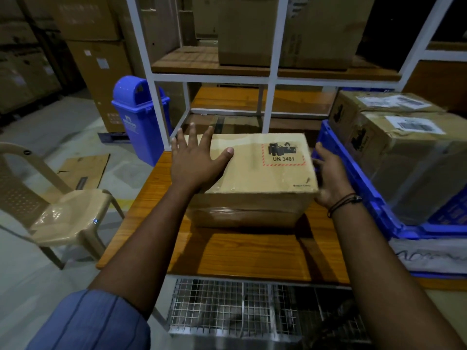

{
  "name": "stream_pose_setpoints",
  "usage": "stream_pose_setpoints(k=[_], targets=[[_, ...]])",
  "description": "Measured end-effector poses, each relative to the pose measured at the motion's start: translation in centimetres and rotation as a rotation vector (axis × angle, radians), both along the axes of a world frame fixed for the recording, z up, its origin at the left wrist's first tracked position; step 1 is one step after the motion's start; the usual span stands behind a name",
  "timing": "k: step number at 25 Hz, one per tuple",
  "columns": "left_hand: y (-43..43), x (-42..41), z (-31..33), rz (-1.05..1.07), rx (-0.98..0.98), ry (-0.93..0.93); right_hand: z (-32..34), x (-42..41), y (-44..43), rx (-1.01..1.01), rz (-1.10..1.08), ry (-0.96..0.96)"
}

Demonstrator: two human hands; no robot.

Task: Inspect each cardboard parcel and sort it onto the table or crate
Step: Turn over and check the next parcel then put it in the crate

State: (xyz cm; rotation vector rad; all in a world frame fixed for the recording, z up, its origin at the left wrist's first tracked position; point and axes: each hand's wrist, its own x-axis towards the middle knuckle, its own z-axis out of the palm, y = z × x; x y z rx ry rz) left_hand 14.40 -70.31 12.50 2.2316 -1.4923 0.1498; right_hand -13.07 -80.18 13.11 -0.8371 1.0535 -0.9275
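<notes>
- Wire-mesh rack (pixel 227 306): nearest item, below the table edge.
- Table (pixel 240 251): wood-grain top; bears one parcel.
- Cardboard parcel (pixel 262 188): sits flat on the table, just beside the crate; "UN 3481" hazard label (pixel 283 154) faces up.
- Left hand (pixel 194 162): laid flat on the parcel's top left edge, fingers straight and spread.
- Right hand (pixel 331 178): against the parcel's right side, in the gap between parcel and crate; blurred, so the fingers' lie cannot be told.
- Blue crate (pixel 366 193): right of the table; holds two taped parcels (pixel 394 147) with barcode labels.
- Plastic chair (pixel 68 215), blue bin (pixel 141 114): left of the table.
- Shelving frame (pixel 273 79): farthest; large cartons on it.
- Step in hand, judged: inspection of the table parcel, hands bracing it on two faces.
- Next move, judged: a firm two-sided hold to turn it for the unseen faces, then a sorting decision.
</notes>
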Motion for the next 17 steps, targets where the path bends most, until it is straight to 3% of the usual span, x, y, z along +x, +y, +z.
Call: stream_pose_setpoints(k=[5,10,14,17], targets=[[0.3,2.9,0.9,-0.049,-0.009,0.154,-4.6,-0.4,2.0,0.111,0.179,0.073],[1.1,5.4,1.2,-0.052,-0.020,0.305,-2.0,-0.6,4.0,-0.119,0.263,0.267],[1.2,2.7,1.6,-0.121,0.013,0.803,2.8,-0.1,2.8,-0.423,0.080,0.577],[2.7,-1.4,3.6,-0.334,-0.144,1.072,5.7,0.8,2.5,-0.595,0.028,0.876]])
